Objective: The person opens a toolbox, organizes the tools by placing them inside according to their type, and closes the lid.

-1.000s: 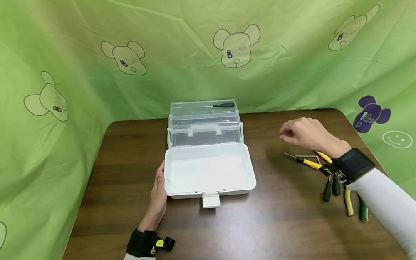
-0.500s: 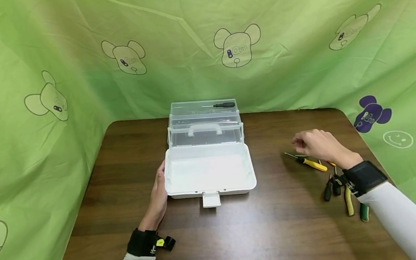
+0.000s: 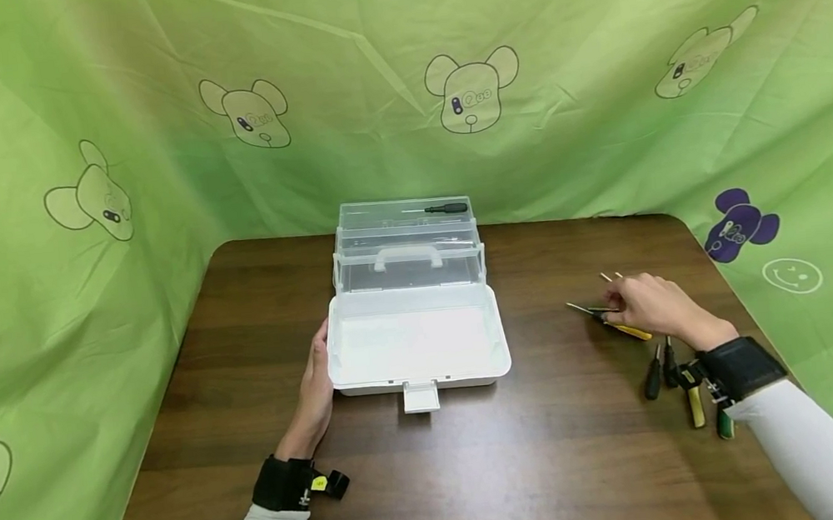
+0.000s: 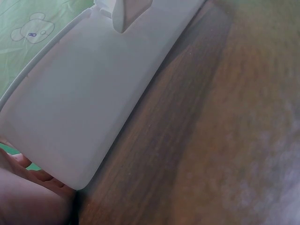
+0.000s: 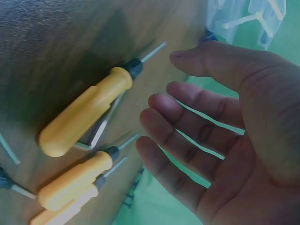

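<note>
Table [image 3: 446, 491]: brown, wood-grained.
Middle, toward the back: an open white box [image 3: 466, 382] is set down.
Right side: yellow screwdrivers [image 5: 84, 112], a bent metal rod [image 5: 105, 124], black screwdrivers [image 3: 652, 379], a yellow handle [image 3: 696, 407] and a green handle [image 3: 725, 423] are laid.

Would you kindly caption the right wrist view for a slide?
Empty right hand near yellow-handled tools on a brown table.

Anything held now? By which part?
Nothing held: right hand hovers near the yellow-handled screwdrivers; left hand rests against the left side of the white toolbox.

left hand [image 3: 314, 384] stretched forward, right hand [image 5: 220, 136] loosely curved
</note>
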A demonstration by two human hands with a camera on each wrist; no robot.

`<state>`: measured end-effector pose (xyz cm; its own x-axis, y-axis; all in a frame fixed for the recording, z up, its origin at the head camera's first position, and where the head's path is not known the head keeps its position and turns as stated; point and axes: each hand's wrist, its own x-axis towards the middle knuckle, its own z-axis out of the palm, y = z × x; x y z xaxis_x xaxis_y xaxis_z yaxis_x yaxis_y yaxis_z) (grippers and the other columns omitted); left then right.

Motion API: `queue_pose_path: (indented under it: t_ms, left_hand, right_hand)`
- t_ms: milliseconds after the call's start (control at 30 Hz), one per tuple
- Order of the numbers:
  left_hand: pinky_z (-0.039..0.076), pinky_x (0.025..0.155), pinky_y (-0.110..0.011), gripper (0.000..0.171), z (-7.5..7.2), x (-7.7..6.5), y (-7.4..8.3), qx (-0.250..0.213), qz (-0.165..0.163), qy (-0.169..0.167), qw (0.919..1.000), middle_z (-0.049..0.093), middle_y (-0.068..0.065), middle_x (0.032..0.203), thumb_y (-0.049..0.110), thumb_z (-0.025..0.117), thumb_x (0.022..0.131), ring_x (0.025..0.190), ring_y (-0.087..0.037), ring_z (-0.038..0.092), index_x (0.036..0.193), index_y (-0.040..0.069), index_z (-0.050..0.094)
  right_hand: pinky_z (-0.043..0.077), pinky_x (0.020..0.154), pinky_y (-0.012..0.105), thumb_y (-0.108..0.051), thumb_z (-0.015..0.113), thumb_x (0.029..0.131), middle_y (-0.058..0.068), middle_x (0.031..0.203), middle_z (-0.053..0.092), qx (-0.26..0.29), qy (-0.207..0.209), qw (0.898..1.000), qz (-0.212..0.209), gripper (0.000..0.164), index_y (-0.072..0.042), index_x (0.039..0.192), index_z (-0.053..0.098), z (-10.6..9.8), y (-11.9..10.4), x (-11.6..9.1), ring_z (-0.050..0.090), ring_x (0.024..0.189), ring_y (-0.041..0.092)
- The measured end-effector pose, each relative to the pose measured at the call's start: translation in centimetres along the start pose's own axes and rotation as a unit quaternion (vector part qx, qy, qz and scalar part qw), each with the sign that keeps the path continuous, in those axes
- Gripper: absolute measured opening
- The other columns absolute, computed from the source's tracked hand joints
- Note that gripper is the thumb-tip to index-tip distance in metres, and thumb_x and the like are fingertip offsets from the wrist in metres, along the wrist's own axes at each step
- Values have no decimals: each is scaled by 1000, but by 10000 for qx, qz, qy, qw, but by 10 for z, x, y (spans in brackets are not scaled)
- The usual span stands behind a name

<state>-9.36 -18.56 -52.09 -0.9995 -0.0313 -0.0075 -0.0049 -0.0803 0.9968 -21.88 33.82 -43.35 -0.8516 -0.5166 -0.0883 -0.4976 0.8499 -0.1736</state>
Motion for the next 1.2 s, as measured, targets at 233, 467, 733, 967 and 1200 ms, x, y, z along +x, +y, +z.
queue_pose_path:
  t_ms: [233, 467, 733, 967, 1200]
  left_hand:
    - [10, 126, -55, 69, 0, 0, 0, 42, -19, -13, 10000, 11, -10, 177, 51, 12, 115, 160, -29, 10, 171, 10, 13]
    - [12, 126, -54, 67, 0, -1, 1, 83, -128, 50, 9999, 12, -10, 177, 48, 12, 116, 160, -29, 11, 171, 11, 14]
    - [13, 125, -55, 66, 0, 0, 1, 78, -71, 36, 9999, 12, -11, 177, 47, 12, 116, 160, -30, 12, 171, 11, 14]
    - [13, 126, -56, 66, 0, 0, 2, 89, -71, 50, 9999, 12, -10, 177, 49, 13, 116, 160, -30, 12, 171, 12, 15]
    - [10, 127, -55, 67, 0, -1, 2, 122, -100, 24, 9999, 10, -11, 177, 48, 12, 116, 161, -31, 9, 171, 10, 13]
  right_hand:
    - [40, 56, 36, -19, 86, 85, -10, 73, 60, 190, -252, 9992, 245, 18, -15, 84, 69, 9, 6, -7, 53, 65, 11]
    - [49, 58, 44, -19, 88, 83, -9, 79, 68, 161, -186, 9996, 138, 17, -14, 92, 74, 19, 12, -8, 61, 70, 13]
    - [39, 52, 39, -15, 88, 79, -10, 68, 53, 4, -39, 9999, 98, 24, -18, 81, 64, 26, 16, -8, 51, 63, 15]
    - [32, 55, 34, -4, 84, 73, -10, 65, 42, -74, 298, 9992, -245, 32, -18, 72, 55, 31, 17, -6, 42, 61, 14]
    - [28, 54, 32, -3, 80, 68, -9, 64, 37, -99, 365, 9991, -207, 39, -18, 67, 45, 35, 13, -4, 37, 59, 13]
